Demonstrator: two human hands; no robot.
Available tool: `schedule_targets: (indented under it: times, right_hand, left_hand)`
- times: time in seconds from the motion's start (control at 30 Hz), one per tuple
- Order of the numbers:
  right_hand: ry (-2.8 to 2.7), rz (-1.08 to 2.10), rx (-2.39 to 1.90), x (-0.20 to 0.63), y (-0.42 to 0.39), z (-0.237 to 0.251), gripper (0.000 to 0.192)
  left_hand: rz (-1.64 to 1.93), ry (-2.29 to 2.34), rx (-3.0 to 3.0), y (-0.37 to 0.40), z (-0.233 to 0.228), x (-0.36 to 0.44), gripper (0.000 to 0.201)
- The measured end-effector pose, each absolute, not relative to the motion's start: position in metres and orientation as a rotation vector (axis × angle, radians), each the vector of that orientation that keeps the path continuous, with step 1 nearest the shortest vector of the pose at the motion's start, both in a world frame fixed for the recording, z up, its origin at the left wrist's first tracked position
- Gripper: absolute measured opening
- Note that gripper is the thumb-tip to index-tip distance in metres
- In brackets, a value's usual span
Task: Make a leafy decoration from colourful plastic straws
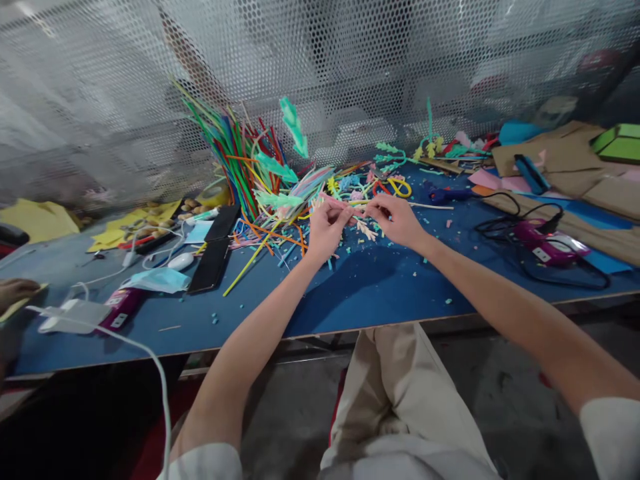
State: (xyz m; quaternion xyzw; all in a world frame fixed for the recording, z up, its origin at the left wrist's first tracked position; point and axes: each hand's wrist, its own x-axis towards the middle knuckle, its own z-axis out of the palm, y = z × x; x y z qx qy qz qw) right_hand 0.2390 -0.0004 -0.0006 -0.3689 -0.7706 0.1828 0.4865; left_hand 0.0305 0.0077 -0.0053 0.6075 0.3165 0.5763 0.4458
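Observation:
My left hand and my right hand meet above the blue table, each pinching an end of a thin pink straw piece held between them. Just under the hands lies a small cream frayed straw bit. A tall bundle of coloured straws leans up to the left of my left hand, with teal cut leaf shapes sticking out of it. Loose straw offcuts litter the table behind the hands.
A black phone, a face mask and white cables lie at left. Glue guns with black cords sit at right, beside cardboard and a green box. Another person's hand shows at the far left edge. A perforated metal screen backs the table.

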Motion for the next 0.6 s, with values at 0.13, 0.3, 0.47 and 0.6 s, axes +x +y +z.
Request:
schedule_targets:
  times: [0.13,0.3,0.47,0.6]
  right_hand:
    - [-1.503,1.169,-0.867,0.223,-0.001,-0.005,0.045]
    - [-1.267,1.609,-0.780,0.215,-0.006,-0.007,0.052]
    - [-1.472,0.758,-0.916,0.224,-0.008,-0.007,0.042]
    - [-1.684,0.416,-0.858,0.235,-0.007,-0.006,0.030]
  left_hand:
    - [1.413,0.762,1.358,0.009,-0.005,0.030,0.037]
    - [1.396,0.695,1.266,0.006,-0.008,0.035,0.038]
    - [1.480,0.745,1.246,0.009,-0.016,0.035,0.042]
    - [1.508,0.733,1.244,0.010,-0.021,0.037,0.043]
